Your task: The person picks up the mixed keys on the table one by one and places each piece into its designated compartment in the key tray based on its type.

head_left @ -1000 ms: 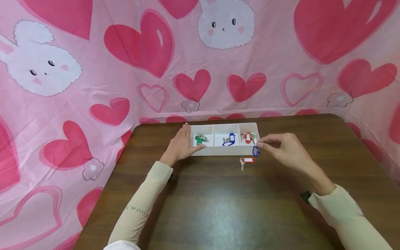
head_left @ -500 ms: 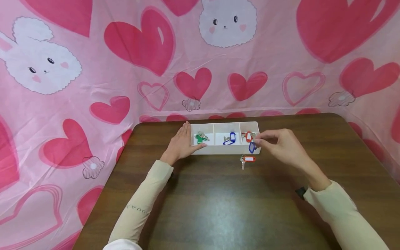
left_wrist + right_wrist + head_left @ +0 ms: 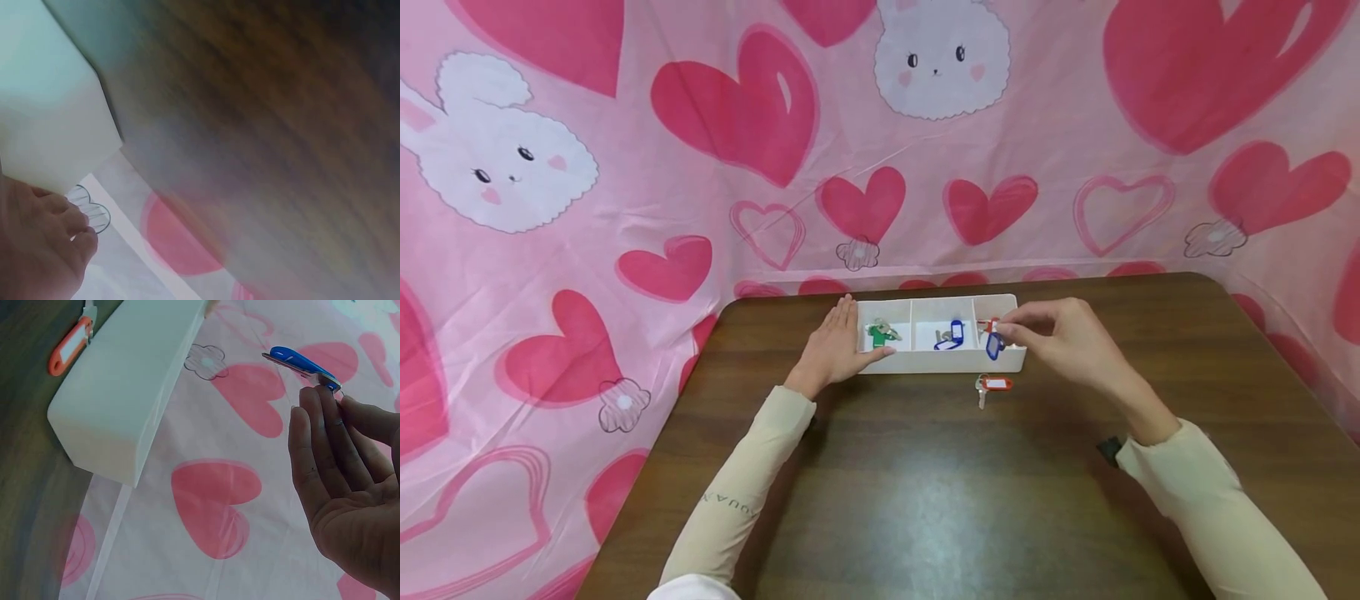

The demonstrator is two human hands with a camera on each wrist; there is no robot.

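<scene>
My right hand (image 3: 1078, 348) pinches a key with a blue tag (image 3: 995, 345) between thumb and fingertips, held above the right end of a white tray (image 3: 940, 361). In the right wrist view the blue key tag (image 3: 303, 362) and its key stick out past the fingertips. My left hand (image 3: 835, 348) rests against the tray's left end, fingers straight, thumb over the front rim. The tray has three compartments: green-tagged keys (image 3: 880, 335) at left, blue-tagged keys (image 3: 951, 336) in the middle, red-tagged keys (image 3: 986, 325) at right, partly hidden by my right hand.
A key with a red tag (image 3: 997, 384) lies on the brown wooden table (image 3: 925, 483) just in front of the tray. Behind the table's far edge hangs a pink cloth (image 3: 917, 225) with hearts and rabbit faces.
My right hand has moved left with the blue-tagged key, from beside the tray's right end to above it. The left hand and the tray have stayed in place.
</scene>
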